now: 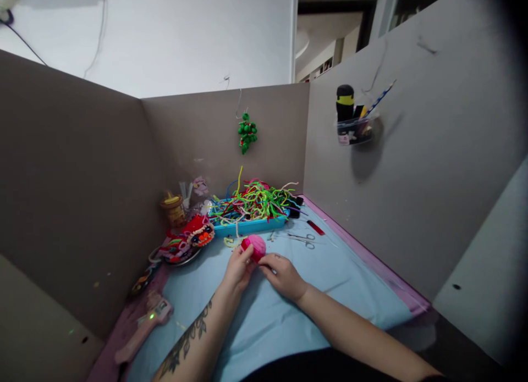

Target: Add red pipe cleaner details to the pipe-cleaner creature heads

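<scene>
A rounded, fuzzy pink and red pipe-cleaner piece (256,245) is held up a little above the blue cloth. My left hand (240,267) grips it from the left, thumb across its red side. At its lower right edge my right hand (284,275) is closed in a pinch; the fingertips meet the red part, and exactly what lies between them is too small to make out. Just beyond the hands stands a blue tray (251,226) heaped with loose pipe cleaners (264,200) in green, yellow, red and pink.
Scissors (305,240) and a small red object (315,227) lie right of the tray. To the left are a plate of colourful pipe-cleaner pieces (181,249), a jar (173,210) and a pink glue gun (142,327). Grey panels (223,140) enclose the table; a tool cup (355,132) hangs right.
</scene>
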